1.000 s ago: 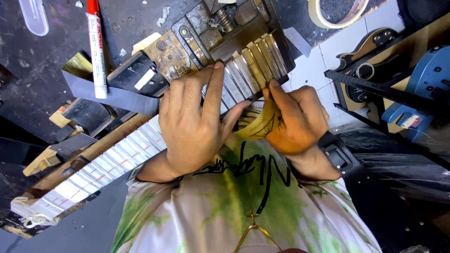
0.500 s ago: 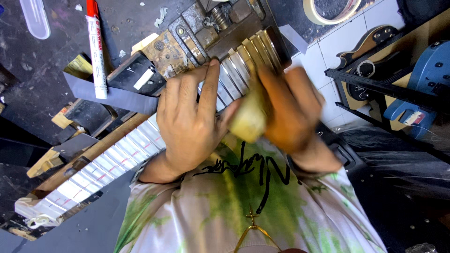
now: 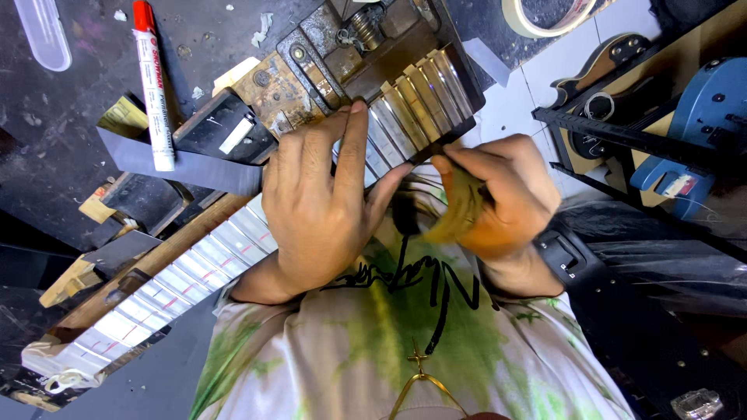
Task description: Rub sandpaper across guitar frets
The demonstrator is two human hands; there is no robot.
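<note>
Guitar neck (image 3: 194,260) is lying diagonally across the dark, scuffed workbench (image 3: 47,132), its fretboard masked in pale strips of tape between narrow metal frets, some strips carrying thin red pen marks. I am pressing my left hand (image 3: 323,210) flat on the fretboard near its upper end, fingers spread and stretched up the neck, thumb angled out to the side; the palm is bearing down, not closing around anything. My right hand (image 3: 498,198) is pinching a small wad of yellowish, fibrous pad (image 3: 459,210), soft and crumpled, fingers clenched tight on it. The pad is sitting at the near edge of the neck, just beside my left thumb, level with the last taped frets; whether it is actually touching the wood I cannot tell. A black watch (image 3: 568,257) is strapped on that wrist. Beyond my fingertips, a worn metal vise (image 3: 311,62) with a spring and rusty plates is standing at the end of the neck. A white marker with a red cap (image 3: 152,85) is lying on a grey strip to the left. A roll of masking tape (image 3: 545,15) is resting at the top edge, and a blue guitar body (image 3: 700,117) is leaning in a rack to the right.
</note>
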